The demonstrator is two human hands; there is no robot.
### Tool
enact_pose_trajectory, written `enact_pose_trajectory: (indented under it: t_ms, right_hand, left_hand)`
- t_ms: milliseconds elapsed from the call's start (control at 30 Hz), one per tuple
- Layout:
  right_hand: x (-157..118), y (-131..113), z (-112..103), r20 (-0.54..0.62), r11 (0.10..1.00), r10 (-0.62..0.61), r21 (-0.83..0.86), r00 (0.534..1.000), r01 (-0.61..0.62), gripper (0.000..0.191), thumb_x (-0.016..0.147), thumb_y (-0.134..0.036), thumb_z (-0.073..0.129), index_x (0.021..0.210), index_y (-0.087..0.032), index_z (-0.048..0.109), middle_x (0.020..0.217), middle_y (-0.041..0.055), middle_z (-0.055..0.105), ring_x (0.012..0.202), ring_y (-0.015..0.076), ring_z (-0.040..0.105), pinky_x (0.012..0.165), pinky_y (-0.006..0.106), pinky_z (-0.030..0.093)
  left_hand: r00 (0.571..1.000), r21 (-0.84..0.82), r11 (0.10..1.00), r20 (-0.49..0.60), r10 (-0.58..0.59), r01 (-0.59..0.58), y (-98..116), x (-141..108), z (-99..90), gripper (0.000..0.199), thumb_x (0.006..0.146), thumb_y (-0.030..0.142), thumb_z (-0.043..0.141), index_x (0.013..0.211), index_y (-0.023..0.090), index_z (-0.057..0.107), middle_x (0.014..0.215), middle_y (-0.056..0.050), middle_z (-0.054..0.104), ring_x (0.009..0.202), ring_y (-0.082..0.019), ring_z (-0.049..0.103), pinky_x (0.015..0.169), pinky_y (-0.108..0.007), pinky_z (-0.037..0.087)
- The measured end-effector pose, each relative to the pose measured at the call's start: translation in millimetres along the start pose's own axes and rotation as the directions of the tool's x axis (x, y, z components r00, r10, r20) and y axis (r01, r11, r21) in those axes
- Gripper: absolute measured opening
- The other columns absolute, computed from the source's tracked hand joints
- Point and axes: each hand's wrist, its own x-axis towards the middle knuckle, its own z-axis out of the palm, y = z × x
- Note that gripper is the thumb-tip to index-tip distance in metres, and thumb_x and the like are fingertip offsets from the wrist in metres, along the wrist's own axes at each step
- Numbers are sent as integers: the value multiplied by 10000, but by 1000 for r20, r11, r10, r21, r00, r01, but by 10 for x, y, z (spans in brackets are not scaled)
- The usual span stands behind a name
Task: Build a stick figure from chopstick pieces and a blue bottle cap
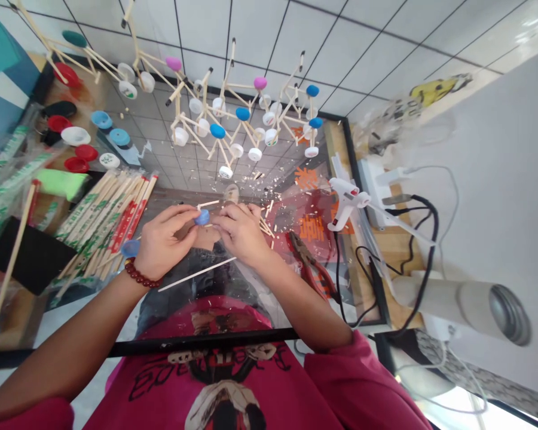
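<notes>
Near the middle of the glass-topped table, my left hand [168,239] pinches a small blue bottle cap [201,217] between thumb and fingertips. A short wooden stick piece [208,203] shows just above the cap. Close on the right, my right hand [241,230] has its fingers bent together beside the cap; a bit of thin stick shows at its fingertips, but the grip itself is partly hidden. Below both hands a long thin stick [197,274] lies slanted on the glass. A brown scrap [205,239] sits between the hands.
Several stick-and-cap models [242,113] stand along the back. Wrapped chopsticks [112,215] and loose caps [76,136] lie on the left. Red-handled pliers [311,266], a white glue gun [347,203] and black cables [424,269] are on the right. Wood chips are scattered beyond my hands.
</notes>
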Motion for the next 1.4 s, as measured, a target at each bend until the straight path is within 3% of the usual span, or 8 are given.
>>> enact_pose_trajectory:
  t_ms: [233,567,733,933,1033,1133,1233,1400]
  right_hand:
    - [-40,25,-58,-100,997,27,74,995,-19,307,1080,-207,659,1342,-268,807,1345,89,808,1252,273,706,1127,457,373]
    - [-617,377,-863,-223,972,200,169,954,-165,190,1018,-243,670,935,-232,841,970,65,830,904,238,750,839,351,498]
    - [-1115,796,-935,-300,805,593,226,747,-548,254,886,-434,687,772,-228,784,741,51,761,674,230,660,690,354,465]
    - [-1189,916,-936,-398,736,675,306,622,-604,379,792,-529,716,933,-190,812,808,88,779,734,256,671,764,417,543]
    - [-1099,704,-906,-343,744,662,416,667,-523,348,828,-529,737,929,-203,807,833,84,783,743,244,680,779,416,567]
    - [-912,358,-733,-179,703,554,623,813,-342,327,870,-484,787,1076,-232,815,925,53,803,827,227,718,810,380,586]
    - [-629,46,-429,-26,544,432,805,902,-238,419,870,-439,843,1241,-258,774,984,21,787,837,194,714,833,366,593]
    - [-237,-231,-8,44,219,401,965,915,-142,486,818,-516,910,1215,-287,749,933,4,747,810,193,677,766,344,585]
  left_hand:
    - [999,12,1000,-29,19,-19,-32,-2,0,204,955,207,722,1112,250,846,1160,-72,878,1044,-238,852,997,-363,691]
    - [999,-10,1000,-38,29,-29,-65,6,2,195,951,222,736,1105,244,854,1161,-72,877,1028,-249,855,978,-373,698]
    - [998,-11,999,-47,32,-33,-69,-6,22,193,941,212,740,1095,245,852,1161,-66,878,1020,-244,854,971,-373,697]
    - [996,-34,999,-89,20,-23,-86,1,30,179,931,219,748,1081,224,845,1139,-83,880,1011,-247,853,956,-383,701]
    - [995,-61,998,-103,11,-17,-89,12,20,171,931,216,752,1077,219,840,1122,-88,879,1013,-251,849,962,-397,701]
    - [993,-108,994,-117,-15,2,-61,13,2,166,929,210,768,1080,220,835,1120,-90,871,1034,-255,839,989,-419,696]
    - [987,-257,964,-121,-109,74,3,-4,-7,184,926,224,794,1107,224,824,1157,-92,843,1073,-253,826,987,-419,704]
    - [972,-517,849,-125,-199,107,99,-56,20,200,929,228,820,1129,225,816,1203,-89,780,1062,-231,824,925,-368,727]
